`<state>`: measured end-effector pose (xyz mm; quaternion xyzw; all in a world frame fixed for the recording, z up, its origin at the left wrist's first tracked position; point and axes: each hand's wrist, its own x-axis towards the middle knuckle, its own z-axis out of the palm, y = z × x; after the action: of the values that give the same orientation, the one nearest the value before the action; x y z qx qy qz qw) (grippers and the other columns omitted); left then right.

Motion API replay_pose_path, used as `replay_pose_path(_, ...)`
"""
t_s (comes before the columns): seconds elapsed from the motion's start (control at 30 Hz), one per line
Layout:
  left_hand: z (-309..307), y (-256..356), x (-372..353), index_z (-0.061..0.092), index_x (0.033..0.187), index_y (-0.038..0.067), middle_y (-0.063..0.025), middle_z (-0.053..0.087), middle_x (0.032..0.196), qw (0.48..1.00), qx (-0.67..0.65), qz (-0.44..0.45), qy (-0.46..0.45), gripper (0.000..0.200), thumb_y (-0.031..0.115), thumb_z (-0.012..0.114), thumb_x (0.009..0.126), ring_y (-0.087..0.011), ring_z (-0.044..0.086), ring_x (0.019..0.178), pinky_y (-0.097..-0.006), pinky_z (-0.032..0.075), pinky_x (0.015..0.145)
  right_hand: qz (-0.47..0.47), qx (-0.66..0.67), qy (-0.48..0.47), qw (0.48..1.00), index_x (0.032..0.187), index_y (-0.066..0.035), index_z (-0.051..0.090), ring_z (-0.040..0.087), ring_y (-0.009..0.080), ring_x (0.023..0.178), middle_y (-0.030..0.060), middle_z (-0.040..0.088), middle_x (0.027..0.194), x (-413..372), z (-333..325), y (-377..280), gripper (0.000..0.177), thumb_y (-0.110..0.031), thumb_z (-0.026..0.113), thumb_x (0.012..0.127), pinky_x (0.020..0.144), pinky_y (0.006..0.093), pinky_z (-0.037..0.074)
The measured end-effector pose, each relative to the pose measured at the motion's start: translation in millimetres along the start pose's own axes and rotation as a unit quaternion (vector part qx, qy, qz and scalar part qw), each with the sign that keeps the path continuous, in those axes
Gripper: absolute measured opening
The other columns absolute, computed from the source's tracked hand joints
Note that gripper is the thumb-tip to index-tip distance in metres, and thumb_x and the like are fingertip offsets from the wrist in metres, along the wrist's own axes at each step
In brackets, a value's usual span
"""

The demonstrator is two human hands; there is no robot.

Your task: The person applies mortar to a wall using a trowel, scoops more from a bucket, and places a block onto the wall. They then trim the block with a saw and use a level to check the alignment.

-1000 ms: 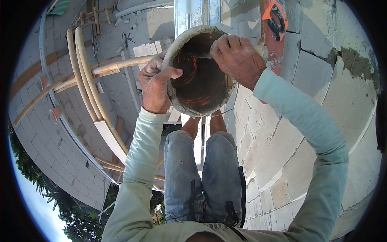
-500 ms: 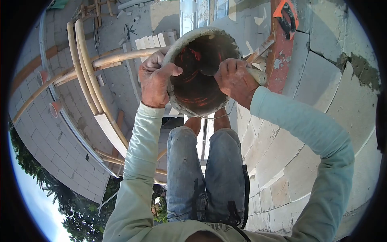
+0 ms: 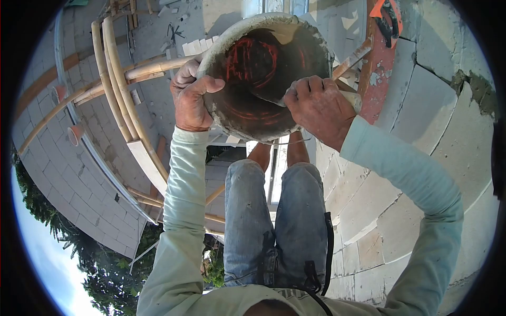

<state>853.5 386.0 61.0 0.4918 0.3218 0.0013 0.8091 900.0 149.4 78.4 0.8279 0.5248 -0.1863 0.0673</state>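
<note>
A mortar-crusted bucket is held up in front of me, tilted so that its dark inside with red streaks faces me. My left hand is closed on its left rim, the thumb over the edge. My right hand is closed around the handle of a trowel. The trowel's blade lies inside the bucket, partly lost in shadow, and the pale handle end sticks out to the right of the fist. A thin wire bail hangs below the bucket's rim.
Bamboo poles stand and cross at the left. A block wall runs along the right, with a reddish board and an orange-handled saw near its top. My legs are below the bucket.
The bucket looks larger and its opening is turned more toward me. My left hand has shifted slightly left, and my right hand, with the trowel, slightly right.
</note>
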Motion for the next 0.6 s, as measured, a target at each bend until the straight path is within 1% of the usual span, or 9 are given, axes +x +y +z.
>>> replay_pose_path(0.07, 0.5, 0.6, -2.3, 0.049, 0.062, 0.006, -0.0072, 0.067, 0.094, 1.000, -0.010, 0.003, -0.012, 0.022, -0.014, 0.058, 0.056, -0.0154, 0.058, 0.080, -0.0292, 0.048, 0.078, 0.010, 0.026, -0.026, 0.999, 0.102, -0.003, 0.055, 0.059, 0.0218, 0.074, 0.0112, 0.058, 0.084, 2.2, -8.4, 4.1, 0.032, -0.012, 0.065, 0.074, 0.064, 0.0335, 0.053)
replay_pose_path(0.13, 1.7, -0.3, -3.1, 0.051, 0.063, 0.005, -0.0061, 0.065, 0.090, 0.999, -0.028, 0.016, -0.025, 0.021, -0.013, 0.058, 0.056, -0.0160, 0.058, 0.080, -0.0297, 0.048, 0.078, 0.118, 0.154, 0.049, 0.980, 0.101, 0.000, 0.054, 0.060, 0.0271, 0.069, 0.0148, 0.056, 0.077, 9.8, -10.4, 14.2, 0.028, -0.009, 0.066, 0.077, 0.060, 0.0380, 0.051)
replay_pose_path(0.17, 0.8, -0.7, -2.1, 0.051, 0.063, 0.005, -0.0061, 0.065, 0.090, 0.999, -0.029, 0.016, -0.027, 0.021, -0.013, 0.058, 0.056, -0.0160, 0.058, 0.080, -0.0297, 0.048, 0.078, 0.120, 0.153, 0.049, 0.980, 0.101, 0.000, 0.054, 0.060, 0.0271, 0.069, 0.0148, 0.056, 0.077, 13.1, -4.2, 19.7, 0.028, -0.009, 0.066, 0.077, 0.060, 0.0380, 0.051)
replay_pose_path(0.23, -4.3, 1.2, 0.3, 0.052, 0.063, 0.005, -0.0072, 0.066, 0.092, 0.998, -0.031, 0.039, -0.038, 0.020, -0.013, 0.059, 0.055, -0.0171, 0.059, 0.081, -0.0305, 0.049, 0.078, -0.015, 0.435, 0.209, 0.876, 0.101, 0.002, 0.053, 0.059, 0.0350, 0.068, 0.0199, 0.054, 0.076, 17.8, 7.9, 26.7, 0.024, -0.009, 0.063, 0.082, 0.060, 0.0444, 0.046)
replay_pose_path(0.27, -6.4, 4.2, 1.5, 0.053, 0.064, 0.004, -0.0090, 0.066, 0.095, 0.998, -0.032, 0.042, -0.042, 0.019, -0.012, 0.059, 0.055, -0.0186, 0.060, 0.084, -0.0308, 0.049, 0.081, -0.013, 0.434, 0.210, 0.876, 0.101, 0.002, 0.053, 0.059, 0.0350, 0.068, 0.0199, 0.054, 0.076, 18.7, 12.9, 21.7, 0.024, -0.009, 0.063, 0.082, 0.060, 0.0444, 0.046)
replay_pose_path(0.33, -1.8, 14.7, 2.5, 0.054, 0.064, 0.004, -0.0101, 0.066, 0.097, 0.997, -0.039, 0.055, -0.039, 0.019, -0.011, 0.060, 0.055, -0.0193, 0.060, 0.086, -0.0313, 0.049, 0.082, 0.061, 0.594, -0.001, 0.802, 0.101, 0.003, 0.051, 0.058, 0.0395, 0.068, 0.0221, 0.053, 0.074, 29.4, 10.8, 9.7, 0.022, -0.012, 0.059, 0.086, 0.060, 0.0487, 0.041)
replay_pose_path(0.47, -14.4, 24.6, 3.2, 0.054, 0.064, 0.003, -0.0131, 0.065, 0.105, 0.995, -0.005, 0.088, -0.047, 0.018, -0.011, 0.060, 0.054, -0.0203, 0.060, 0.091, -0.0333, 0.048, 0.087, -0.024, 0.540, 0.024, 0.841, 0.097, 0.004, 0.053, 0.060, 0.0390, 0.069, 0.0205, 0.056, 0.071, 30.2, 21.6, 5.0, 0.021, -0.011, 0.061, 0.083, 0.062, 0.0471, 0.046)
replay_pose_path(0.53, -14.0, 25.5, 0.8, 0.053, 0.063, 0.003, -0.0133, 0.066, 0.106, 0.993, 0.034, 0.097, -0.061, 0.018, -0.010, 0.061, 0.053, -0.0197, 0.059, 0.094, -0.0325, 0.044, 0.089, -0.003, 0.395, 0.014, 0.918, 0.077, 0.001, 0.059, 0.065, 0.0359, 0.074, 0.0166, 0.064, 0.076, 28.2, 13.9, -3.1, 0.011, -0.009, 0.062, 0.074, 0.068, 0.0441, 0.054)
replay_pose_path(0.6, -13.4, 24.9, -1.6, 0.052, 0.062, 0.003, -0.0130, 0.066, 0.105, 0.988, 0.085, 0.117, -0.049, 0.017, -0.010, 0.061, 0.054, -0.0193, 0.059, 0.094, -0.0320, 0.043, 0.089, -0.027, 0.341, -0.052, 0.938, 0.088, 0.004, 0.057, 0.064, 0.0357, 0.074, 0.0170, 0.062, 0.076, 29.0, -4.7, 6.1, 0.017, -0.009, 0.060, 0.077, 0.068, 0.0436, 0.054)
